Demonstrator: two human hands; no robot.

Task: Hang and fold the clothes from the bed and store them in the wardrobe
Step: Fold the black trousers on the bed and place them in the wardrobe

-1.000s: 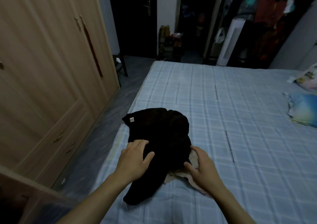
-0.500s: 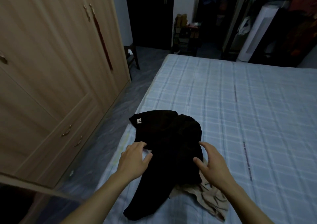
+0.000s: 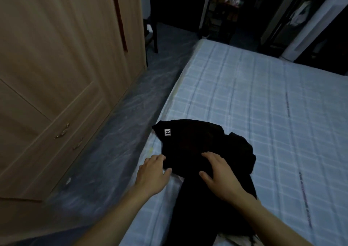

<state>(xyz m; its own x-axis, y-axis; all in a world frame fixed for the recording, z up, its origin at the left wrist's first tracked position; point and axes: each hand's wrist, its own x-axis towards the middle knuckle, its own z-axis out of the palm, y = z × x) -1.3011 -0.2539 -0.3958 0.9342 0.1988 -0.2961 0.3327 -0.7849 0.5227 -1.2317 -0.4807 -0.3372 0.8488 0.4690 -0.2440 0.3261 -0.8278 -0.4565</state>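
Both hands had shifted left since half a second earlier: right hand (image 3: 220,176) had moved from the garment's right edge onto its middle, fingers spread, palm flat on the cloth; left hand (image 3: 152,172) sat at the left edge, thumb and fingers pinching the fabric. Black garment (image 3: 203,144) lay bunched at the near left edge of the bed (image 3: 263,98), checked blue sheet. White square label (image 3: 167,132) on the garment read "R". Pale cloth (image 3: 235,239) peeked out under the garment's near end. Wooden wardrobe (image 3: 56,66) stood left, doors closed, across a strip of floor (image 3: 116,132).
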